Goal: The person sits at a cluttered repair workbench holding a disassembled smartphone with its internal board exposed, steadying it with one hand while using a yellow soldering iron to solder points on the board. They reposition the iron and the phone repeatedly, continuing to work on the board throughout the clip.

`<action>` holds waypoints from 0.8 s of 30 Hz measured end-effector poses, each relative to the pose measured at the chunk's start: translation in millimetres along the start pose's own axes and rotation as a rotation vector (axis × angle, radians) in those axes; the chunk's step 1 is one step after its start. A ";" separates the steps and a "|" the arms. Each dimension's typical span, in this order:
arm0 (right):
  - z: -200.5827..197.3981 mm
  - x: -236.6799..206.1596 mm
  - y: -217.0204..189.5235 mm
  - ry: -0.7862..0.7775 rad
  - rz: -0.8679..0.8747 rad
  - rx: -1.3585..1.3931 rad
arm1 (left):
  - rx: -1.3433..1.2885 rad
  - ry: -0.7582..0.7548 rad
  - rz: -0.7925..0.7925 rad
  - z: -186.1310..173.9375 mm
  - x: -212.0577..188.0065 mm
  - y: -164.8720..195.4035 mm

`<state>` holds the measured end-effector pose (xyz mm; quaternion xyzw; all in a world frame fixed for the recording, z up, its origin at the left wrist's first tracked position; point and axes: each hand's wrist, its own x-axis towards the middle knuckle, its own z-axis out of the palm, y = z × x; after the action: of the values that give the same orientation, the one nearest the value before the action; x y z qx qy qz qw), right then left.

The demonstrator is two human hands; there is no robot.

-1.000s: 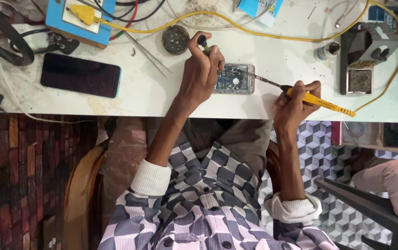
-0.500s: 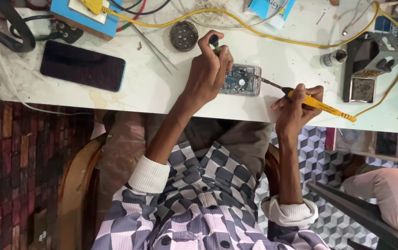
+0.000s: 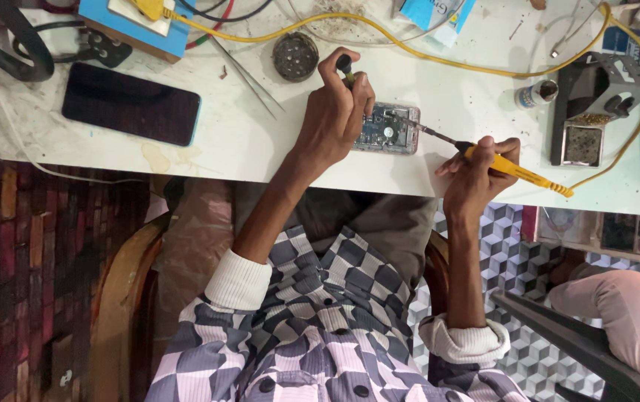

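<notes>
At table centre: open phone lies flat, board up. Left hand on its 9 o'clock side, clenched round a dark tool. Right hand at 4 o'clock grips yellow iron, tip on the phone's right edge. Best to brace wrists, touch briefly. Count: two phones, second intact; one iron; one tweezers.

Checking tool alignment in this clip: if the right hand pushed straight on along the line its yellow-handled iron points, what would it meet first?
The right hand aims the soldering iron up-left; its tip already seems to be at the opened phone, so that comes first, with the left hand just beyond. Actual contact is unclear.
</notes>
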<state>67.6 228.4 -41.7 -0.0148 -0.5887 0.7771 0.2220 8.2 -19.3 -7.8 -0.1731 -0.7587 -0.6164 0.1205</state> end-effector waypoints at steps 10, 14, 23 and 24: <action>5.5 -4.6 -5.6 -0.049 -0.043 -0.074 | -0.001 0.005 0.024 -1.3 -0.4 -0.3; 5.2 -4.7 -4.8 -0.009 -0.023 -0.069 | 0.002 0.015 0.027 -1.7 -1.3 -0.3; 9.3 -5.3 -5.5 0.022 -0.025 -0.091 | -0.044 0.025 -0.018 -0.2 0.3 -3.2; 9.8 -4.7 -6.1 0.027 -0.023 -0.106 | -0.038 0.028 -0.014 -0.2 0.6 -3.3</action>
<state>71.0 219.1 -34.3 -0.0304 -0.6260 0.7420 0.2380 6.3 -20.0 -10.5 -0.1612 -0.7464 -0.6338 0.1236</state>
